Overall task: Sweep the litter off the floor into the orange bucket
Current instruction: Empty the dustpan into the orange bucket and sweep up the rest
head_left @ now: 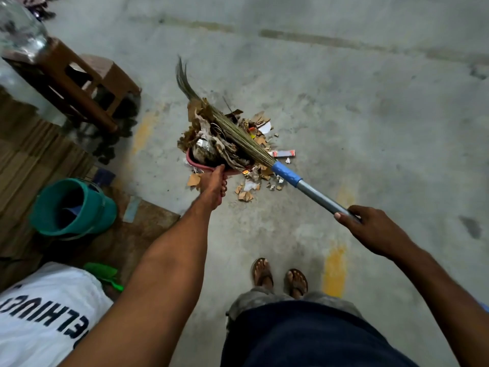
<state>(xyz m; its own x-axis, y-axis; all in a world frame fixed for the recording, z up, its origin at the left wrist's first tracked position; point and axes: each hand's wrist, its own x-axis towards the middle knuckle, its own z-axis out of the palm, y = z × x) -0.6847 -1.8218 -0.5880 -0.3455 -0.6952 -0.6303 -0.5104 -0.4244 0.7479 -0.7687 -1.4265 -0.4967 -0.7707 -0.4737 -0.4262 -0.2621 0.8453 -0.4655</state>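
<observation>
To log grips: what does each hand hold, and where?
Left hand grips the near rim of the reddish plastic bucket; right hand grips the grey metal shaft of the grass broom.

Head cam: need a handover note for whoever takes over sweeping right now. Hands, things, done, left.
Left hand: grips the near rim of the bucket, held low at the floor; only its reddish rim shows.
Right hand: grips the metal handle of the broom, whose bristles lie across the pile.
Done: a big heap of litter (torn card, foil) sits in the bucket.
Left: loose scraps lie on the floor by the rim, and a red-and-white box lies beside the broom's blue collar. Sweep these in.
</observation>
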